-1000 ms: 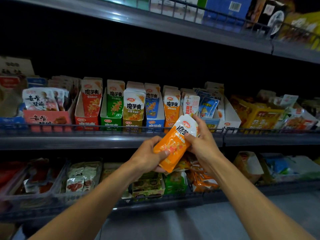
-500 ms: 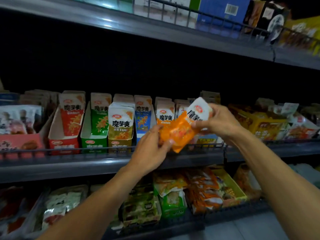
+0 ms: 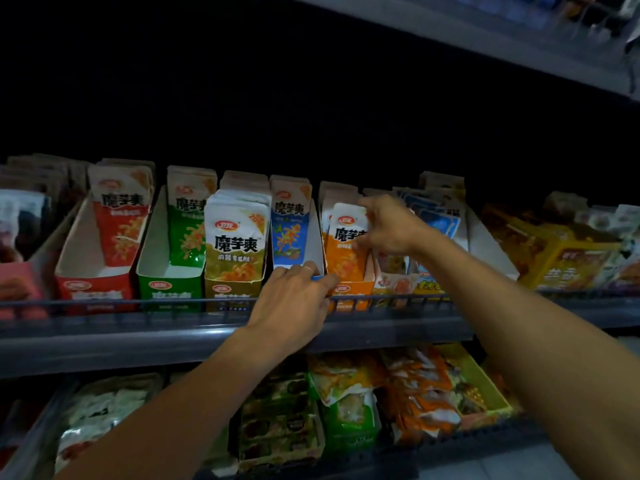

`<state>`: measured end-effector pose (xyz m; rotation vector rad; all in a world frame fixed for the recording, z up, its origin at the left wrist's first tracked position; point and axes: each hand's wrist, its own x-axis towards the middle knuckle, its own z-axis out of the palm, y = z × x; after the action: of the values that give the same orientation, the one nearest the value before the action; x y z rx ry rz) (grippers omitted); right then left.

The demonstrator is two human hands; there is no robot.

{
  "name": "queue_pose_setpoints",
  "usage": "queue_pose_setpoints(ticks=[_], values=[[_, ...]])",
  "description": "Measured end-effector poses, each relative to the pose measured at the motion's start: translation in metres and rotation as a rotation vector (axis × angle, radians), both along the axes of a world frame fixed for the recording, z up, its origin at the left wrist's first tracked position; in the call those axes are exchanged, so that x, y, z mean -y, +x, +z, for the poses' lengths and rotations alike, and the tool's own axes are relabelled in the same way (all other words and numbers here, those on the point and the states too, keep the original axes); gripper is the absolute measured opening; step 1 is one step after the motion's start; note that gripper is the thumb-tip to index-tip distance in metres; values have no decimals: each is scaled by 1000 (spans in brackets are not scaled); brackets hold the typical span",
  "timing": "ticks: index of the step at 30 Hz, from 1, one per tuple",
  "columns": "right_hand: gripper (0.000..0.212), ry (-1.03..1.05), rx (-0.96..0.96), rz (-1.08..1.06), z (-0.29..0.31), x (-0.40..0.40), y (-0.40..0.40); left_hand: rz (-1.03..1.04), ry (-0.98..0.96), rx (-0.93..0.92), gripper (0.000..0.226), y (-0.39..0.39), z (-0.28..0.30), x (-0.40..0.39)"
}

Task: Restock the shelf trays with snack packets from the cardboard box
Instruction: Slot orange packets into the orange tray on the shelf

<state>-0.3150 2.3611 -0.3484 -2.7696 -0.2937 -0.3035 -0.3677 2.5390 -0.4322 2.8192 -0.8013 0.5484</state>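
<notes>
On the middle shelf (image 3: 207, 336) your trays stand side by side behind a wire rail: the red tray (image 3: 95, 284) holds upright red packets at its back with its front bare, the green tray (image 3: 169, 282) likewise holds green packets set back, the gold tray (image 3: 230, 287) is packed to its front, and the blue tray (image 3: 317, 237) holds blue packets. The orange tray (image 3: 349, 289) now carries the orange packet (image 3: 346, 244), standing upright at the front of its row. Right of it sit blurred mixed packets and a yellow box (image 3: 554, 258). On the lower shelf, a green basket (image 3: 481, 382) holds loose orange and green packets. Compared with 0.5 s ago, the packet has left mid-air, where both your hands held it tilted in front of the rail, and now stands in its tray; your view has also closed in on the shelf. Your right hand (image 3: 388, 230) has its grip on the packet's right edge and top, fingers curled over it, touching the row behind. Your left hand (image 3: 294, 296) has released the packet: its fingers lie extended and relaxed across the front lips of the blue and orange trays, resting there without grasping anything.
</notes>
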Motion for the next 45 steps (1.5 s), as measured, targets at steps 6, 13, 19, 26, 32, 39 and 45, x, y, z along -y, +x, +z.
queue_pose_setpoints(ticks=[6, 13, 19, 26, 32, 39, 45], values=[[78, -412, 202, -94, -6, -10, 10, -36, -19, -27, 45, 6, 0, -3], [77, -534, 310, -115, -17, -15, 8, -45, -45, -72, 43, 4, 5, -1], [82, -553, 358, -146, -20, -11, 8, -49, -40, -93, 41, 2, 8, -1], [92, -630, 310, -151, -10, -3, 6, -52, 23, -85, 47, 0, 13, -1], [83, -610, 308, -142, 2, -6, -6, -24, -36, -37, 53, -11, 18, 0], [65, -516, 383, -61, 20, -27, -47, -29, -67, -35, 45, -42, 37, -21], [58, -413, 314, 86, 21, -71, -102, -37, -133, -136, 41, -86, 38, -72]])
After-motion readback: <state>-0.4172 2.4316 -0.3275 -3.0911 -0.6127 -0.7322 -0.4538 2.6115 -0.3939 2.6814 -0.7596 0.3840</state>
